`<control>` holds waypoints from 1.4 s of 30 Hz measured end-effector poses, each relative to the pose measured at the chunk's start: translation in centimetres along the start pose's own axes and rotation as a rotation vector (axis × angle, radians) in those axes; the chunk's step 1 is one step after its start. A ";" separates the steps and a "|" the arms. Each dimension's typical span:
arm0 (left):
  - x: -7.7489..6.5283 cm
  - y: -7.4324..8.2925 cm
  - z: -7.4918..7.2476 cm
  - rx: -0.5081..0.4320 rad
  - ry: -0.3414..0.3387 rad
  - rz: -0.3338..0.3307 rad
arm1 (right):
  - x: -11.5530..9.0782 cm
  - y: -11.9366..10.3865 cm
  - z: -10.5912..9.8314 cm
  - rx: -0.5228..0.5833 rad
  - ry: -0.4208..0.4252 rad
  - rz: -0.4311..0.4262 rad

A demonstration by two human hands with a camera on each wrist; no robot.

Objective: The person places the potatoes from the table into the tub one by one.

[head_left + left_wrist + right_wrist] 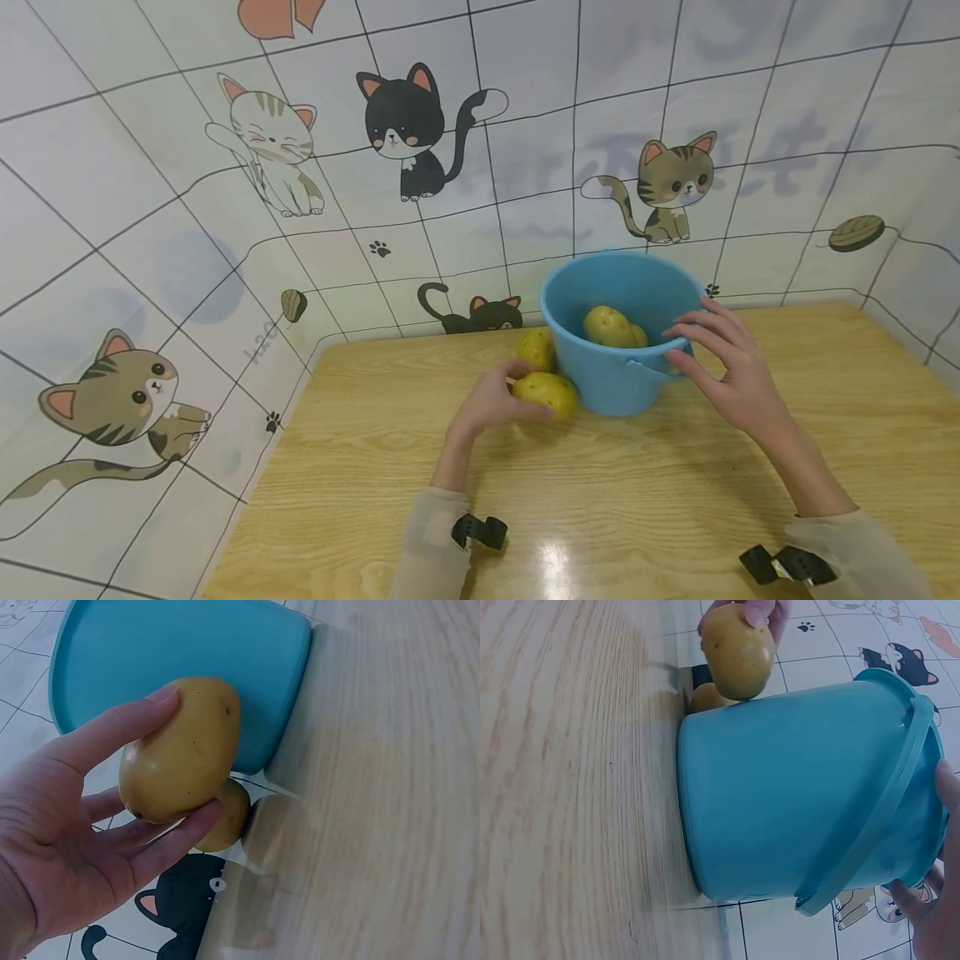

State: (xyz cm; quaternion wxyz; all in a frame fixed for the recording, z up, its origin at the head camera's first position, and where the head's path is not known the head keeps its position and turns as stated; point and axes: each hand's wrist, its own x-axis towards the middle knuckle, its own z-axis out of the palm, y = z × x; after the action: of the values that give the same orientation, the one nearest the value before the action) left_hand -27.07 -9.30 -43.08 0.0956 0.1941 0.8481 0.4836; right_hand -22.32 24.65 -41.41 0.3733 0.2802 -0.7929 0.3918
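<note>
A yellow potato (543,395) is held in my left hand (487,402), thumb on one side and fingers on the other; the left wrist view shows this potato (184,750) up close, raised off the table. Right beside it stands a blue bucket (611,383), upright, its handle (870,825) hanging down along the outside. At the bucket's right rim, my right hand (738,379) holds on with thumb and spread fingers. Inside the bucket lie potatoes (609,327). Another potato (534,347) rests on the table at the bucket's left, behind the held one.
The light wooden table (360,467) meets a tiled wall covering (525,192) with cat drawings close behind the bucket. A second wall (150,275) runs along the table's left edge. Black straps (480,531) sit on both sleeves.
</note>
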 end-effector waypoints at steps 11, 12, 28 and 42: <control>-0.6 1.3 -1.6 -0.104 0.078 0.026 | 0.0 -0.1 0.0 0.006 0.020 -0.006; -0.6 1.4 -1.7 -0.120 0.089 0.027 | 0.0 -0.1 0.0 0.004 0.020 -0.005; -1.3 3.3 -2.6 -0.212 0.352 0.007 | -0.1 0.2 -0.2 -0.005 0.005 0.002; -2.2 5.5 -2.7 -0.277 0.486 0.081 | -0.1 0.5 0.0 0.010 0.008 -0.021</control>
State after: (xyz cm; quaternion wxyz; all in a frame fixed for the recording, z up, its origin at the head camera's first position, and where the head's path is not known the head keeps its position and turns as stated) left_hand -24.73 -9.81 -37.08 -0.1044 0.0909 0.7635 0.6308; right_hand -22.60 24.93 -41.69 0.3790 0.2887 -0.7866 0.3928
